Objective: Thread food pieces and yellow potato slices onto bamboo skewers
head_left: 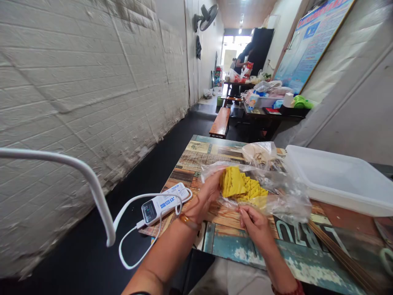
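My left hand (208, 192) is closed around a yellow, diagonally scored food slab (232, 181), holding it up at the mouth of a clear plastic bag (288, 203). More yellow scored slabs (253, 189) lie in the bag, just right of the held one. Just below them, my right hand (253, 223) pinches a thin skewer, its tip pointing up toward the held slab. Whether the tip has entered the slab is too small to tell. The left fingers are partly hidden behind the food.
A bundle of thin wooden skewers (340, 256) lies on the patterned table (224, 237). A white plastic tub (334, 196) stands right, another plastic bag (259, 153) behind. A white power bank (166, 205) with a cable sits left. Farther off are a bench (220, 122) and a person (242, 61).
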`<state>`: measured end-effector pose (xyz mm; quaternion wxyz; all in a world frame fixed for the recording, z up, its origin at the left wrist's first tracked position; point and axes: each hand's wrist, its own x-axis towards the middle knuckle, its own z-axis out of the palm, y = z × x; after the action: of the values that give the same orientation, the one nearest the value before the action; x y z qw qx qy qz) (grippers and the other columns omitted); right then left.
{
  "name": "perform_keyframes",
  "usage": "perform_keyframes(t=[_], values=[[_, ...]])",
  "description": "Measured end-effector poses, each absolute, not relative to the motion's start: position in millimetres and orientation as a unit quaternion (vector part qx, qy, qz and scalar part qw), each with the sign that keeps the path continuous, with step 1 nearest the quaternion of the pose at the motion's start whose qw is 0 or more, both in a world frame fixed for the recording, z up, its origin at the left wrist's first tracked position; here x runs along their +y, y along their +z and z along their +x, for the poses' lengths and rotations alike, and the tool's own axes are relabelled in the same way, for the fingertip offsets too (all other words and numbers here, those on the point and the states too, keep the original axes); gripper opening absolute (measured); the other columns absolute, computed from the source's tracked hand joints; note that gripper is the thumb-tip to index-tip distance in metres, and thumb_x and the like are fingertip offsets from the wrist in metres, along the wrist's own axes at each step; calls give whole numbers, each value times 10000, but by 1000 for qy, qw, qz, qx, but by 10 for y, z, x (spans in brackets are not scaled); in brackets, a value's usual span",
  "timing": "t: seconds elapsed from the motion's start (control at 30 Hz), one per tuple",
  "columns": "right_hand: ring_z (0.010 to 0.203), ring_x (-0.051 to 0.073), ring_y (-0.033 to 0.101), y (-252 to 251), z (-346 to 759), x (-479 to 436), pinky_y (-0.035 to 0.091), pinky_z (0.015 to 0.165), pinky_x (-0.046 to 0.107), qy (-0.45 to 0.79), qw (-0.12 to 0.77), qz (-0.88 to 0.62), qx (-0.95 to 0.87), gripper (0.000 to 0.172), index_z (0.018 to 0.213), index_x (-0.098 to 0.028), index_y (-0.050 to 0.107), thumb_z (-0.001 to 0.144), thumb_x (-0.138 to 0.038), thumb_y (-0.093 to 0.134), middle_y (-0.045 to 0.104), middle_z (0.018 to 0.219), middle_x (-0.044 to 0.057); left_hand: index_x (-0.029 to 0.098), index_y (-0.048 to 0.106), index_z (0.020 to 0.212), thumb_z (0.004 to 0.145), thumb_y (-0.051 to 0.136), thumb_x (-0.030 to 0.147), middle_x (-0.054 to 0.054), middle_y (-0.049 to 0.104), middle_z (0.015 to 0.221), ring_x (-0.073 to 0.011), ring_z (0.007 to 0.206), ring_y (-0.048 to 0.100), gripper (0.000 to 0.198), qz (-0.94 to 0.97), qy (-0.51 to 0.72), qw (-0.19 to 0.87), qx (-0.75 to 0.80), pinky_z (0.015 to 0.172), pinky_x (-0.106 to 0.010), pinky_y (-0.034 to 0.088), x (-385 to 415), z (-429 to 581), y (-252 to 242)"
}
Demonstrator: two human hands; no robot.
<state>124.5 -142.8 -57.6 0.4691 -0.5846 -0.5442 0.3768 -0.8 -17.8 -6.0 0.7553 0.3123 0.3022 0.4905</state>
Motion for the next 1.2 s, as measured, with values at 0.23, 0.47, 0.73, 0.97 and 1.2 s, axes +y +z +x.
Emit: perform_keyframes(t=[0.23, 0.47, 0.73, 0.97, 1.2], values=[[511, 152, 476, -460, 1108, -1431, 364, 531, 263, 390, 499, -588, -503, 353, 826, -197, 621, 848, -526, 497, 484, 520, -39, 168, 652, 802, 682, 688, 450, -18, 662, 762, -146, 696, 579, 308, 386, 508, 704, 313, 625, -238, 437, -185, -65, -3], [498, 142, 467, -314, 1047, -1369, 347, 513, 258, 394, 497, -595, -494, 339, 724, -204, 590, 832, -517, 518, 480, 505, -38, 179, 711, 809, 662, 723, 359, -53, 704, 820, -273, 987, 595, 233, 478, 548, 570, 383, 778, -299, 470, -146, -216, 77], [343, 65, 303, -220, 817, -1118, 195, 372, 210, 493, 533, -557, -403, 329, 747, -175, 592, 755, -503, 568, 470, 433, -72, 181, 649, 1059, 734, 670, 437, -110, 629, 1163, -185, 782, 670, 415, 471, 552, 613, 313, 562, -235, 481, -222, -196, 194], [315, 43, 319, -217, 567, -745, 204, 343, 187, 516, 561, -536, -362, 354, 744, -177, 558, 703, -527, 595, 501, 448, -78, 232, 567, 1223, 748, 675, 414, -113, 587, 1243, -185, 848, 663, 520, 470, 556, 623, 287, 597, -233, 492, -244, -228, 220], [294, 42, 342, -389, 483, -782, 157, 317, 167, 548, 538, -545, -337, 427, 847, -153, 569, 645, -523, 634, 521, 465, -82, 226, 599, 1164, 786, 635, 407, -96, 607, 1214, -175, 916, 646, 421, 460, 619, 553, 315, 696, -236, 472, -198, -261, 203]])
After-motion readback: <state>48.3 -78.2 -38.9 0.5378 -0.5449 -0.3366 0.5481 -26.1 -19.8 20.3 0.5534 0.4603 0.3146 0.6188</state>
